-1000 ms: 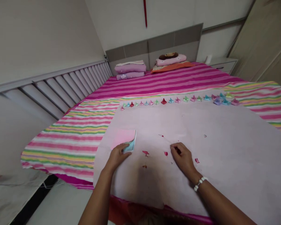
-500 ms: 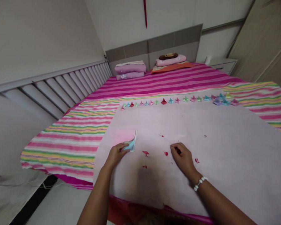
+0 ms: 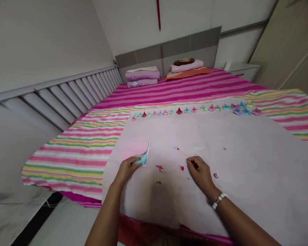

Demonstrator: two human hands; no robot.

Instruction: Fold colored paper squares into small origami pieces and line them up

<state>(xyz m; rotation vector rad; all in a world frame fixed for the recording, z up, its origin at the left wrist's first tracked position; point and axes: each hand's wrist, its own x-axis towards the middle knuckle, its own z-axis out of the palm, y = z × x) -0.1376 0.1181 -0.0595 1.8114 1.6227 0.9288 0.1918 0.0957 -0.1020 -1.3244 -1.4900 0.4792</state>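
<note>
My left hand (image 3: 127, 168) pinches the near right corner of a stack of square coloured papers (image 3: 136, 150). The pink top sheet is bent back there, and light blue shows beneath it with a white edge below. To the right, my right hand (image 3: 199, 171) rests low over the pale sheet (image 3: 184, 133), thumb and fingers drawn together. What they hold, if anything, is hidden. Small red patterns mark the sheet around it, and a beaded bracelet (image 3: 219, 201) circles my right wrist.
Small folded paper shapes line the sheet's far edge, among them a red one (image 3: 179, 111), with a cluster (image 3: 242, 108) at the right end. Folded bedding (image 3: 142, 76) and a pink pillow (image 3: 187, 66) lie by the headboard (image 3: 174, 48). White bed rails (image 3: 74, 89) run along the left.
</note>
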